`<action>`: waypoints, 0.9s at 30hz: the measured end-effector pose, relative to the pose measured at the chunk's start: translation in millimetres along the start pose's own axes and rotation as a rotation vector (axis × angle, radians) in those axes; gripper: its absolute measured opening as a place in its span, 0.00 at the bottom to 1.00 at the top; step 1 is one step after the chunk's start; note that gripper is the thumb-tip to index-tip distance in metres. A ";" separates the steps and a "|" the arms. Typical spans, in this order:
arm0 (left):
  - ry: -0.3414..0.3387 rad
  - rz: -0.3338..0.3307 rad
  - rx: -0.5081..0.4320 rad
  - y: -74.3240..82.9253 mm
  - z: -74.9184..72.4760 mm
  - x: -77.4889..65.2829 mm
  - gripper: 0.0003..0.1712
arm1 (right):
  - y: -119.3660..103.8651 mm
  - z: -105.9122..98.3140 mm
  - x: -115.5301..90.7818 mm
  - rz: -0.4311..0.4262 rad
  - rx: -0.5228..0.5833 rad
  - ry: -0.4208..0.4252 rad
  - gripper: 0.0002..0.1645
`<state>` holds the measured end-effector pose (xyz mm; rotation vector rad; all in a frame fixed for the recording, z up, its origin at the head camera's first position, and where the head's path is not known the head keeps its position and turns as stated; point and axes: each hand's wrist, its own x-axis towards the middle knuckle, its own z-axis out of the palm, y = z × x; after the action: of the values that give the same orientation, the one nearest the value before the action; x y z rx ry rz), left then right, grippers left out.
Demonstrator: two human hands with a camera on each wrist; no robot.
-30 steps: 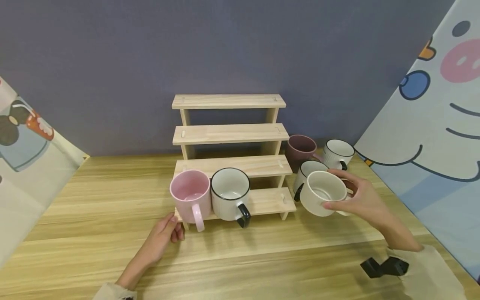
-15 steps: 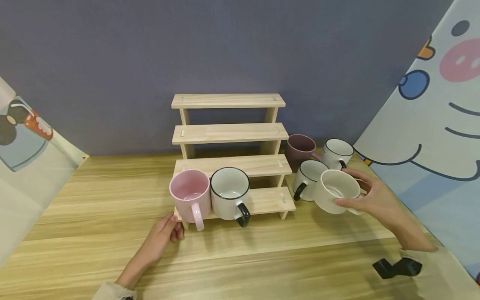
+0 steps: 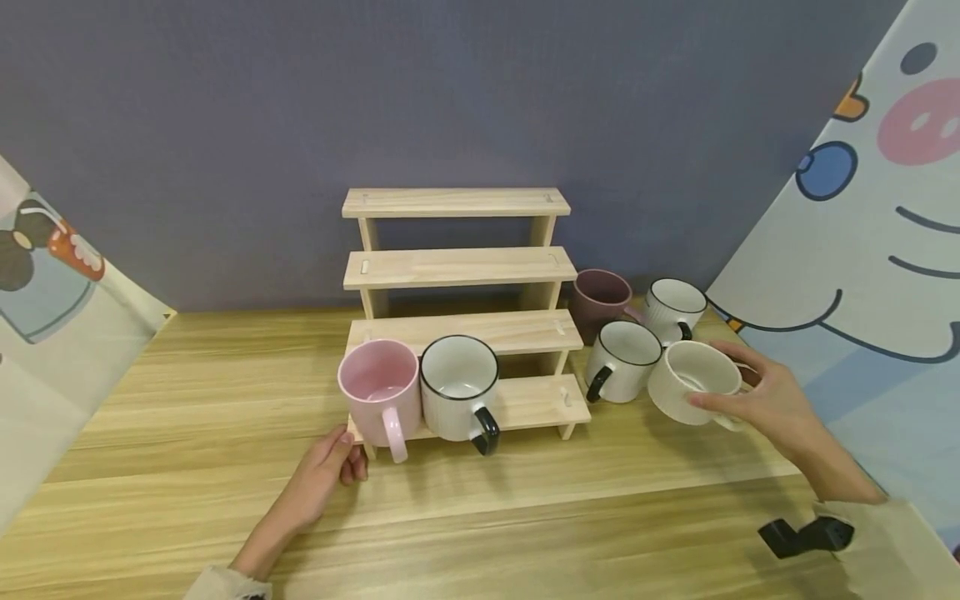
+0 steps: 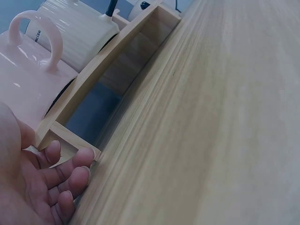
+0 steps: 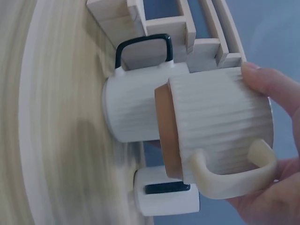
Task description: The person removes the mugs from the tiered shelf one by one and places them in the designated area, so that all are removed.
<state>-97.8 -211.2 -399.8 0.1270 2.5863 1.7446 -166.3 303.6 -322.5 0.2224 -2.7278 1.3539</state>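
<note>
My right hand (image 3: 780, 408) grips a cream ribbed mug (image 3: 690, 408) between thumb and fingers across its rim. In the right wrist view the mug's unglazed brown base (image 5: 168, 133) shows, held off the table. Close beside it stands a white mug with black rim and handle (image 3: 622, 367). My left hand (image 3: 322, 475) holds the front left corner of a four-step wooden rack (image 3: 543, 404), thumb on the lowest step and fingers curled by its leg (image 4: 75, 140). On that step sit a pink mug (image 3: 378, 400) and a larger white mug with black handle (image 3: 459, 392).
Behind the right-hand mugs are a dark maroon mug (image 3: 600, 300) and a ribbed white mug (image 3: 671, 312). A grey-blue wall (image 3: 450, 92) rises behind the rack. Printed cartoon panels (image 3: 847, 275) border the wooden table (image 3: 480, 542) on both sides.
My right hand has carried the cream mug to the right, away from the rack, uncovering more of the black-handled white mug beside it. My left hand has stayed put.
</note>
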 end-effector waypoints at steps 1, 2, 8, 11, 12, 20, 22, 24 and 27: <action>0.000 -0.001 0.000 -0.2 0.0 0.0 0.19 | 2.1 -0.5 0.1 0.008 -0.003 0.003 0.41; 0.000 0.000 -0.001 -0.4 0.0 0.1 0.19 | 4.1 -0.9 0.3 0.014 -0.006 0.005 0.42; 0.001 0.008 -0.002 -1.5 -0.4 0.4 0.19 | 15.1 -2.5 3.0 0.062 -0.009 0.018 0.45; 0.001 0.017 -0.002 -1.8 -0.4 0.2 0.19 | 19.9 -1.9 5.8 0.100 0.003 0.031 0.47; 0.001 0.023 -0.001 -1.8 -0.3 0.0 0.19 | 21.6 -1.4 6.9 0.112 0.010 0.038 0.48; 0.005 0.051 -0.006 -1.3 1.2 -1.2 0.19 | 34.2 2.5 15.8 0.163 0.028 0.057 0.52; 0.003 0.044 -0.005 -0.9 1.0 -1.2 0.19 | 36.8 3.0 17.2 0.164 0.036 0.060 0.51; 0.004 0.041 -0.002 -0.8 0.7 -1.0 0.19 | 39.0 3.6 18.1 0.157 0.047 0.068 0.49; 0.005 0.053 0.001 -0.6 0.7 -1.0 0.19 | 42.6 4.9 19.3 0.142 0.048 0.086 0.46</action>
<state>-96.8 -210.9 -400.7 0.1937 2.6112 1.7627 -192.6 323.4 -356.1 -0.0261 -2.6869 1.4296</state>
